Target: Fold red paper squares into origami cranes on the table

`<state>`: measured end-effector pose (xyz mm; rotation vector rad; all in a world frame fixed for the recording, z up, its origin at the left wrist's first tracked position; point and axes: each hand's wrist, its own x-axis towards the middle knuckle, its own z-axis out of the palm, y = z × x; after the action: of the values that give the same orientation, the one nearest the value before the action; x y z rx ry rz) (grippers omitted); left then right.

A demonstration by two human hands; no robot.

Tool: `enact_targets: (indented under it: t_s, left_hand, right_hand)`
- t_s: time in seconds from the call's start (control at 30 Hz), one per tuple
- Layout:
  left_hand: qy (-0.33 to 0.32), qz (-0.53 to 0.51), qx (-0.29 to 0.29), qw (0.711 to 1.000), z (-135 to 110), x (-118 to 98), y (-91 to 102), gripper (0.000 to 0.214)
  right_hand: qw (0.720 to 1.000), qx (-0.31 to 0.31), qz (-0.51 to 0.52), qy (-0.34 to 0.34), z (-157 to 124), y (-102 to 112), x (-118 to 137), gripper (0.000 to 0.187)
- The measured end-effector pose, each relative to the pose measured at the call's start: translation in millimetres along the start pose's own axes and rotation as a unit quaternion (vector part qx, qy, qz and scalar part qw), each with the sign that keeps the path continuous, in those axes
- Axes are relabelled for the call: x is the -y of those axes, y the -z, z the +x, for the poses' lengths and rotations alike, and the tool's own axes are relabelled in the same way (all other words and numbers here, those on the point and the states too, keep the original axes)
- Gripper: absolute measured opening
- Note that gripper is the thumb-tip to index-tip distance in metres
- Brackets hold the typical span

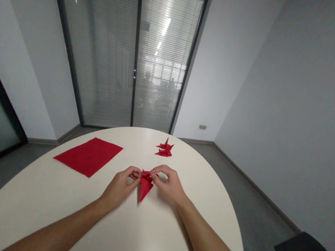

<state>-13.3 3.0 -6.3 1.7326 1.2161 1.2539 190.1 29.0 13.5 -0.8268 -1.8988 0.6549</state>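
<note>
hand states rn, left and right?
Left hand: closed, fingertips pinching the top left of the folded red paper.
Right hand: closed, pinching the top right of the same paper.

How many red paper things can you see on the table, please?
3: a flat sheet at the left, a folded piece pinched between the left hand and right hand, and a folded cluster farther back, possibly more than one piece.

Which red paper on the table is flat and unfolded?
The large sheet at left. The piece held by the left hand and right hand, and the shapes behind, are folded.
</note>
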Motion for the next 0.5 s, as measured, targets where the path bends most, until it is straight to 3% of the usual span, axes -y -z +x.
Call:
enact_targets:
  t_s: [0.23, 0.5]
  left_hand:
    - [0.004, 0.002, 0.004, 1.0, -1.1, -1.7, 0.3, 0.02]
    - [0.022, -0.004, 0.017, 1.0, -1.6, -2.0, -0.5, 0.022]
  right_hand:
    - [0.999, -0.011, -0.002, -0.033, -0.2, -2.7, -2.1, 0.007]
    - [0.994, -0.028, 0.075, -0.071, 2.0, -7.8, -4.4, 0.016]
